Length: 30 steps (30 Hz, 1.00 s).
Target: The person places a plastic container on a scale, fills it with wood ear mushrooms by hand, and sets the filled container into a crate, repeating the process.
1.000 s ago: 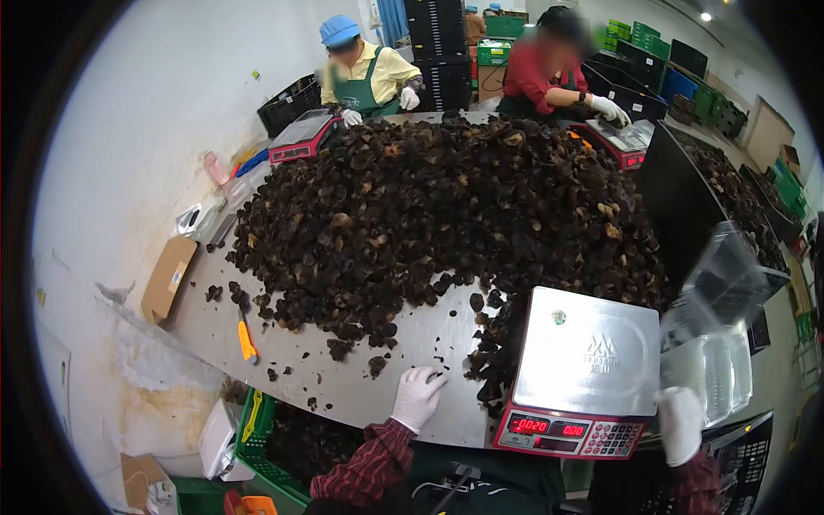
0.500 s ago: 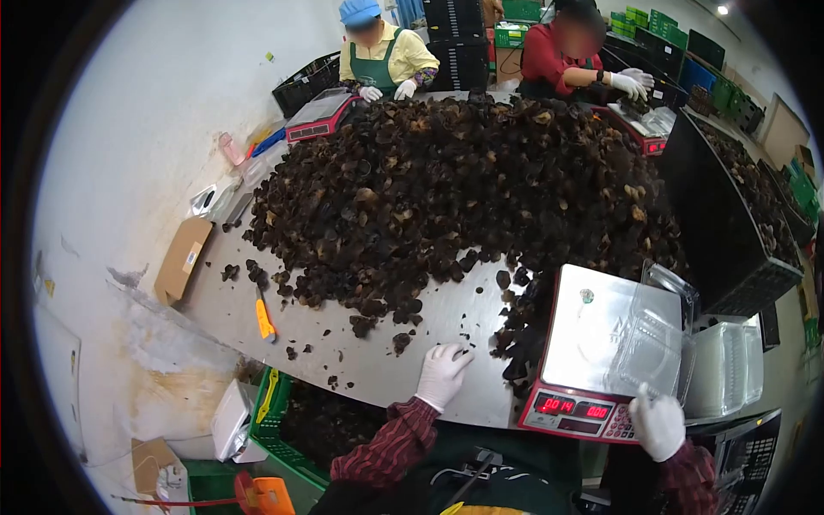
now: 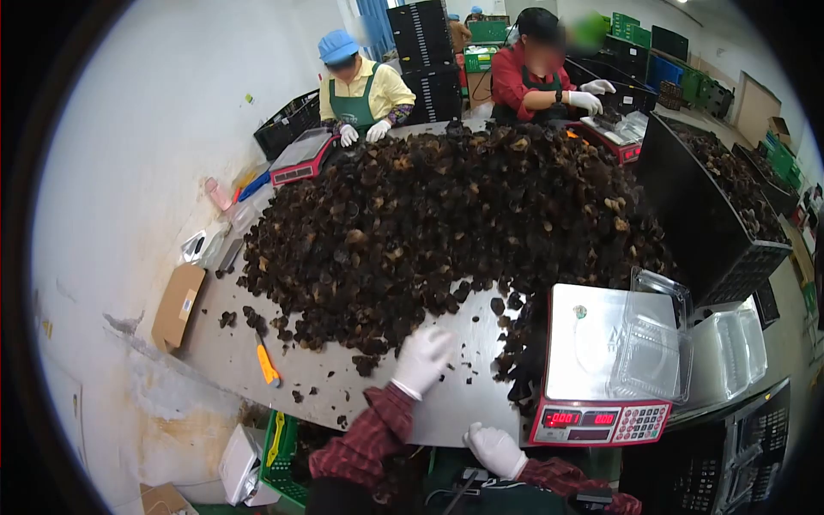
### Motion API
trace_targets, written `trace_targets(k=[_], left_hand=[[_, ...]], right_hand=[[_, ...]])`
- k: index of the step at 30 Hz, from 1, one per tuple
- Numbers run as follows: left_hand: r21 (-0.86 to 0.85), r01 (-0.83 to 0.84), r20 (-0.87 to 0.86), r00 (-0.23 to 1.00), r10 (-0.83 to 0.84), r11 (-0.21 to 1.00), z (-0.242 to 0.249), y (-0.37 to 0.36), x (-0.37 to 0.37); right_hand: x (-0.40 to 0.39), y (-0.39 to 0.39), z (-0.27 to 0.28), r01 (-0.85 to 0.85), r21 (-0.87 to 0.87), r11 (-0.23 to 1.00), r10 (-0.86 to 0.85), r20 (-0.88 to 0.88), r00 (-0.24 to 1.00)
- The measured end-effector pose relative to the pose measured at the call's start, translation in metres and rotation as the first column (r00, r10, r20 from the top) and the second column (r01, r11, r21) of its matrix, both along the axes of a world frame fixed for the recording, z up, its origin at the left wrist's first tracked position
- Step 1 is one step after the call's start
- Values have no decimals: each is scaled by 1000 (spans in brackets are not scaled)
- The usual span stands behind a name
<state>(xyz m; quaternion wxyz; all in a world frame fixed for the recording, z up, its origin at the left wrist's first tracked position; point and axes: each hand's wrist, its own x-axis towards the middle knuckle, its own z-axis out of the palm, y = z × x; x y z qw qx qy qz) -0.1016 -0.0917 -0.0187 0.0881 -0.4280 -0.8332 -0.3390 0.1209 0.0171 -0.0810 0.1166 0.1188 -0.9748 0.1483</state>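
Observation:
A large heap of dark mushroom pieces point(image 3: 455, 206) covers much of the metal table point(image 3: 463, 412). My left hand point(image 3: 423, 360), in a white glove, reaches to the heap's near edge; its fingertips are not clear. Near the table's front edge is my right hand point(image 3: 495, 451), gloved in white, fingers curled, just left of the scale's display. The red and silver scale point(image 3: 592, 343) reads -0.001 and 0.00. An open clear plastic box point(image 3: 650, 352) rests on the scale's right side.
Stacked clear boxes point(image 3: 725, 352) stand right of the scale. A black crate point(image 3: 717, 215) is behind them. An orange knife point(image 3: 267, 360) and cardboard point(image 3: 178, 307) lie left. Two co-workers in gloves stand at the far side, with scales point(image 3: 300, 157) point(image 3: 614, 137).
My left hand has moved up and left to the heap's edge. My right hand has left the scale's keypad, moving left. The display went from 0.014 to -0.001. The view has shifted.

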Motion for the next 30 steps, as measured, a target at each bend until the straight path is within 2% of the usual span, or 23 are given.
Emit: trace_targets(k=[1, 3, 5, 7, 8, 10, 11, 12, 13, 15, 16, 17, 19, 21, 24, 25, 27, 28, 29, 30], left_hand=[[20, -2, -46, 999, 3, 1000, 16, -1, -26], [12, -72, -162, 984, 73, 997, 40, -5, -79], [36, -238, -125, 963, 240, 971, 40, -14, -139], [-78, -527, -247, 832, 496, 846, 37, -19, -183], [-160, -641, -278, 759, 589, 751, 34, -17, -194], [-187, -650, -38, 754, 656, 737, -5, -7, -215], [-199, -633, 58, 754, 654, 748, -22, 1, -216], [-168, -642, 17, 757, 654, 748, -31, 11, -210], [-224, -590, 53, 787, 614, 776, -19, 20, -191], [-189, -454, 88, 875, 475, 871, -33, 20, -173], [-223, -433, 121, 877, 465, 874, -35, 18, -164], [-253, -408, 153, 878, 453, 877, -29, 21, -152], [-316, -205, 122, 959, 254, 926, -22, 51, -103], [-244, -33, 155, 985, 72, 969, -18, 74, -70], [-280, 217, 385, 918, -98, 935, -10, 100, -48], [-277, 341, 525, 837, -155, 898, 0, 104, -51], [-240, 507, 456, 812, -365, 828, 15, 104, -61], [-111, 628, 516, 699, -495, 770, 27, 104, -77], [-45, 568, 592, 678, -436, 822, 41, 102, -91], [-96, 443, 379, 844, -379, 891, 54, 97, -112]], right_hand=[[-5, 0, -23, -40, -109, 993, 34, -53, 998], [-8, 2, -9, -19, -215, 976, 3, -75, 997], [-9, 2, -21, -46, -177, 983, 54, 41, 998], [-12, 5, -3, -48, -226, 973, 95, 199, 975], [-13, 4, 0, -49, -193, 980, 91, 214, 973], [-14, 5, -6, -49, -158, 986, 86, 233, 969], [-14, 6, -10, -80, -266, 961, 137, 206, 969], [-12, 7, -13, -109, -372, 922, 186, 178, 966], [-13, 6, 2, -107, -377, 920, 192, 195, 962], [-17, 2, 28, 40, -233, 972, 34, 305, 952], [-14, 1, 2, -23, -191, 981, 75, 274, 959], [-14, 0, 1, -30, -197, 980, 86, 280, 956], [-13, -2, 2, 8, -73, 997, 9, 226, 974], [-12, -3, 1, 4, -45, 999, 5, 205, 979], [-10, -4, 3, 31, 10, 999, -32, 239, 970], [-10, -6, 3, 51, 21, 998, -54, 235, 970], [-10, -4, 5, 73, 37, 997, -79, 231, 970], [-11, -2, 9, 41, -12, 999, -37, 226, 973], [-12, 0, 12, 10, -62, 998, 4, 220, 976], [-13, 2, 14, -2, -121, 993, 34, 259, 965]])
